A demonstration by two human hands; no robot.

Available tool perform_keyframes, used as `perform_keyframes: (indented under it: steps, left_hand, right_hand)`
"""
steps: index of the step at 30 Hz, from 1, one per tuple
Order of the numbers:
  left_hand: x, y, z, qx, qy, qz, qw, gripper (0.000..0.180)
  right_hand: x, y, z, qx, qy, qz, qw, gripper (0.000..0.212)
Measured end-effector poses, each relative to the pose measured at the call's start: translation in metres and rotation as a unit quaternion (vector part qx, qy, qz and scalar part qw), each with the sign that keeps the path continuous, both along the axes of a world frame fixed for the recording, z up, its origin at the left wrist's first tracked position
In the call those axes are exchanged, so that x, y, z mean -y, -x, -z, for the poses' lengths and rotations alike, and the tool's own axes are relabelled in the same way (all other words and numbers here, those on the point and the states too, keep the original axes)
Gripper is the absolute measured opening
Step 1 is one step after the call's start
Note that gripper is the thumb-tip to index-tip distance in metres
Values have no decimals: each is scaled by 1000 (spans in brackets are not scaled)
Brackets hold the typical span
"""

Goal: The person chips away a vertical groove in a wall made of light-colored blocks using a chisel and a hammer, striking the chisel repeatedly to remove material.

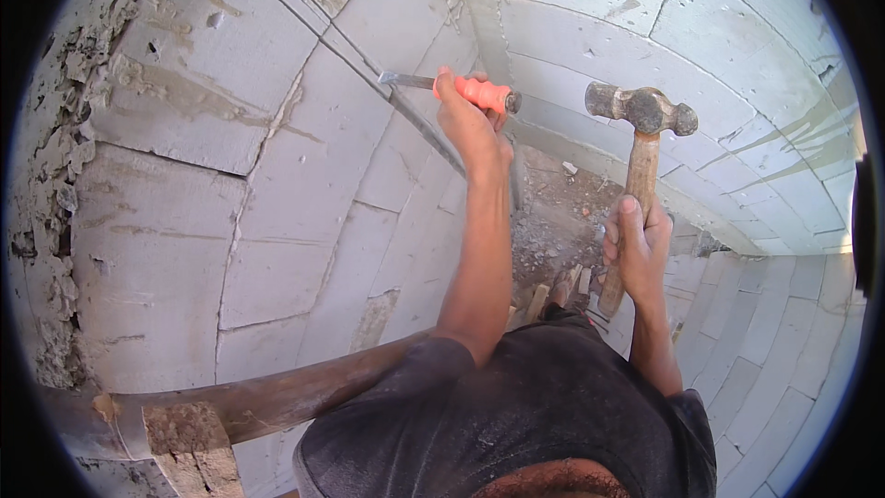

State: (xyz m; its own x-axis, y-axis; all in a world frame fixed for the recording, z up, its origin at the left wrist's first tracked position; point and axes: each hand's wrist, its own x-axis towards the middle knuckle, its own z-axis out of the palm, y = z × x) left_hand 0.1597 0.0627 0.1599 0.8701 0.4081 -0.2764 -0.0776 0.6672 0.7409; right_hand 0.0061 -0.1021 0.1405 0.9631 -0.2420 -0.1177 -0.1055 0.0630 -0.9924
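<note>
My left hand (470, 129) is closed round the orange handle of a chisel (476, 93). Its metal blade points left, with the tip at a narrow groove (419, 120) cut into the block wall (286, 184); whether the tip touches the wall I cannot tell. In my right hand (638, 238) is a ball-peen hammer (643, 161), gripped by its wooden handle with the thumb along it. The hammer's worn metal head is up, to the right of the chisel's butt end and apart from it.
A round wooden pole (295, 397) crosses at the lower left, with a rough wooden piece (191, 447) against it. Another block wall (645, 46) stands ahead and to the right. Rubble (562, 212) and wood scraps lie on the ground below, between the walls.
</note>
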Motion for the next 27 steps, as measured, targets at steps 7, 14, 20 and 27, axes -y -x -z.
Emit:
perform_keyframes:
  steps: [7,14,20,27]
  left_hand:
    - [-10,0,0,117,28,41,992,40]
    - [-17,-8,-9,118,39,73,990,40]
    - [-22,-12,-1,61,59,60,995,41]
    - [-13,-23,-12,53,94,81,991,42]
  right_hand:
    - [3,-13,-44,182,-73,22,980,46]
    - [-21,-39,-47,423,-246,5,872,45]
    - [-36,-53,-26,54,63,-170,982,45]
    - [-40,-64,-23,369,-216,41,903,34]
